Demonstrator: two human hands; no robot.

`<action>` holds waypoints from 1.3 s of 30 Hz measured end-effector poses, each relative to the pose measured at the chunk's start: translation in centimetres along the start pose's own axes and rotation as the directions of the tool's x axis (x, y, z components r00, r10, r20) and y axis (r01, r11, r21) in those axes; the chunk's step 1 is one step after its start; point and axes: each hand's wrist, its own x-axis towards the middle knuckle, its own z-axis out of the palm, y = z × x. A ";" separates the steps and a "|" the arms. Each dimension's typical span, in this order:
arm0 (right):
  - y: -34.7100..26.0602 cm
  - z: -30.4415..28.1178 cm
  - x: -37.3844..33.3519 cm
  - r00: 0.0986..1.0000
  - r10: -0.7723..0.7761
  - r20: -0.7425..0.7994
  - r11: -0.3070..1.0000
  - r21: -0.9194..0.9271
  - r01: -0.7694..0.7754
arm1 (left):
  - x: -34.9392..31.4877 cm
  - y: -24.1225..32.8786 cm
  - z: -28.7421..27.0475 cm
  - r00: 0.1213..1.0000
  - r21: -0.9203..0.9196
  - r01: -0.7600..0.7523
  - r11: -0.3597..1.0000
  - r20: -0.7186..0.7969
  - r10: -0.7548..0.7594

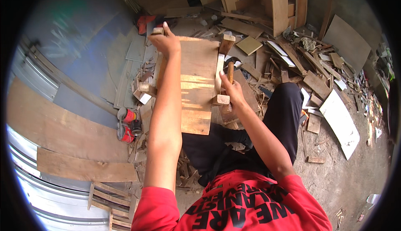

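A small wooden frame with a flat board (199, 60) and several short square legs lies in front of me, leg ends facing up. My left hand (166, 44) is closed around the far-left leg (158, 31), thumb raised. A hammer (230, 71) with a wooden handle and dark head is in my right hand (234, 92), beside the right edge of the frame. Close to that hand are the near-right leg (221, 100) and the far-right leg (227, 44). The near-left leg (147, 88) shows left of my left forearm. Most of my right fingers are hidden.
Wood scraps (317, 85) cover the floor at right, with a white panel (340, 124) among them. Red paint cans (126, 133) stand at left near a slatted wooden piece (110, 197). Tall planks (279, 5) lean at the back. My bent right knee (286, 101) is close by.
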 end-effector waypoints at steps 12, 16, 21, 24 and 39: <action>0.6 -4.9 0.0 0.966 -0.137 0.219 0.991 0.020 0.135 | -7.4 13.1 -3.2 0.947 -0.083 -0.305 0.949 0.082 0.312; 1.3 -5.1 -0.1 0.944 -0.251 0.216 0.960 0.182 0.213 | -8.9 16.4 -3.9 0.864 -0.203 -0.479 0.854 0.065 0.500; 1.8 -5.5 0.2 0.945 -0.303 0.126 0.936 0.226 0.270 | -10.5 18.6 -5.5 0.823 -0.408 -0.472 0.782 0.115 0.557; 0.4 -4.7 0.1 0.935 -0.342 0.095 0.926 0.206 0.317 | -10.4 18.7 -6.5 0.874 -0.493 -0.362 0.791 0.116 0.472; -3.8 -10.3 2.6 0.820 -0.563 0.105 0.755 -0.337 0.562 | -7.0 5.0 -12.9 0.651 -0.625 0.757 0.193 0.748 -0.131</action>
